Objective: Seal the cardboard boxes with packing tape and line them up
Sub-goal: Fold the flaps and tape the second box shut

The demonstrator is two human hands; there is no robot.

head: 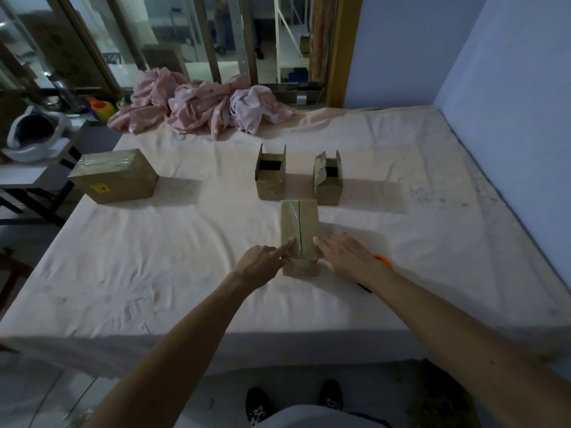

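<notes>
A small closed cardboard box (299, 223) lies near the middle of the bed, with clear tape running along its top seam and over its near end. My left hand (262, 262) touches the box's near left edge with an extended finger, the others curled. On the near right edge rests my right hand (343, 256), fingers straight. Behind it stand two small boxes with flaps up, one on the left (270, 180) and one on the right (328, 183). A larger taped box (114, 177) sits at the far left. An orange tool (383, 260) peeks out behind my right wrist.
The bed sheet (185, 273) is pale pink and wrinkled. A crumpled pink blanket (200, 103) lies at the far edge. A side table with a white bag (34, 134) stands to the left. A blue wall (509, 103) borders the bed's right side.
</notes>
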